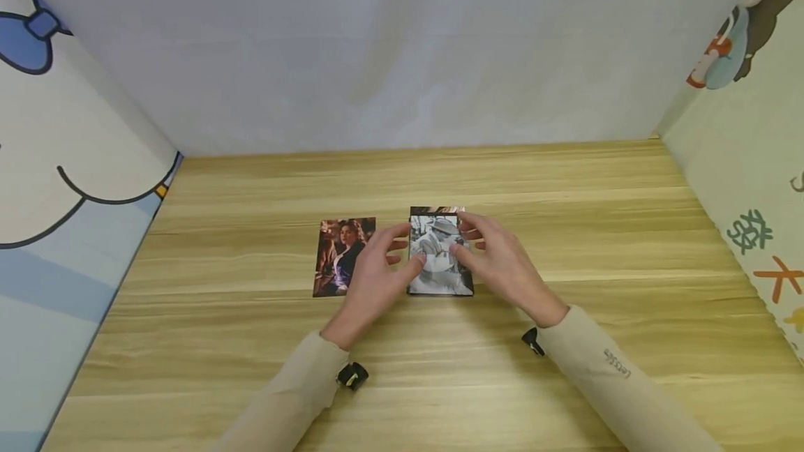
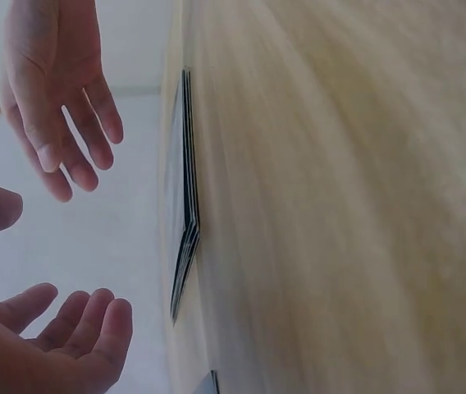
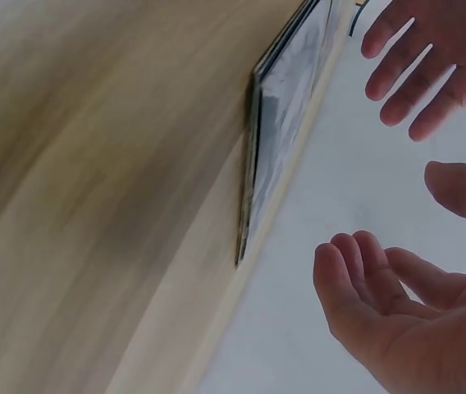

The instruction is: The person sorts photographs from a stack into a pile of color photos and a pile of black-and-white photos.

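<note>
A small stack of photo cards (image 1: 440, 279) lies on the wooden table, a black-and-white picture of a person in a hat on top. Behind its far edge, part of a coloured card (image 1: 437, 210) sticks out from underneath. My left hand (image 1: 379, 265) is held on the stack's left side and my right hand (image 1: 500, 258) on its right, fingers loosely bent with nothing between them. Both wrist views show a gap between the hands and the stack (image 2: 185, 189). Left of it lies a coloured photo card (image 1: 331, 257) of a person in dark clothes, partly covered by my left hand.
The wooden table (image 1: 220, 340) runs back to a pale wall (image 1: 314, 75). Cartoon-printed panels stand on the left (image 1: 75, 131) and the right (image 1: 735, 159). A dark strap piece (image 1: 353, 375) sits at my left cuff, another (image 1: 533, 342) at my right.
</note>
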The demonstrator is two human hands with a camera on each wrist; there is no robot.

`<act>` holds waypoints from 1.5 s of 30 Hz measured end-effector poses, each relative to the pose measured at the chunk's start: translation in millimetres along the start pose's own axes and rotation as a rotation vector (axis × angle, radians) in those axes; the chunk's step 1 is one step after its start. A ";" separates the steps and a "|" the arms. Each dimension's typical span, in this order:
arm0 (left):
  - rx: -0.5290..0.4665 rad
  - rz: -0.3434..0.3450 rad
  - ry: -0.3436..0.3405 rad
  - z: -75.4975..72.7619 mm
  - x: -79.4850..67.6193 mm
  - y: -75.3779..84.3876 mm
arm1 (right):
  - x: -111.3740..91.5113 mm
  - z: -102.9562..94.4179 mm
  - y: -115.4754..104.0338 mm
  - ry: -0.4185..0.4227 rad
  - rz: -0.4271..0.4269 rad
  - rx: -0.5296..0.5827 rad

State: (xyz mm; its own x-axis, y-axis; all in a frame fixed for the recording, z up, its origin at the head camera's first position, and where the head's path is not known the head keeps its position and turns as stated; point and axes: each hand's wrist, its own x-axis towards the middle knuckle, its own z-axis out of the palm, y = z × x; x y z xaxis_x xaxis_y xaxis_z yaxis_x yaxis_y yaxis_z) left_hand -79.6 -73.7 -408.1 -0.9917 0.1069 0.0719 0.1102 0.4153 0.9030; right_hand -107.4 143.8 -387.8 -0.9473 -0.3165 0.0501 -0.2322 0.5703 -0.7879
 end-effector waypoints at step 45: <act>0.107 -0.216 -0.217 -1.7 5.4 -4.4 | -5.7 -3.0 26.4 -0.143 0.145 0.042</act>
State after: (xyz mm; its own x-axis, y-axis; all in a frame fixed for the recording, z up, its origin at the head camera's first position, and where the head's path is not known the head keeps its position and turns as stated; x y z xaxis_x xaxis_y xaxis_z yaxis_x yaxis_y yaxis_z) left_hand -85.6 -76.4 -411.0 -0.9568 0.1911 -0.2189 -0.0835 0.5406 0.8371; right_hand -108.7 162.9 -407.1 -0.9283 -0.3397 -0.1513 -0.0832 0.5863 -0.8058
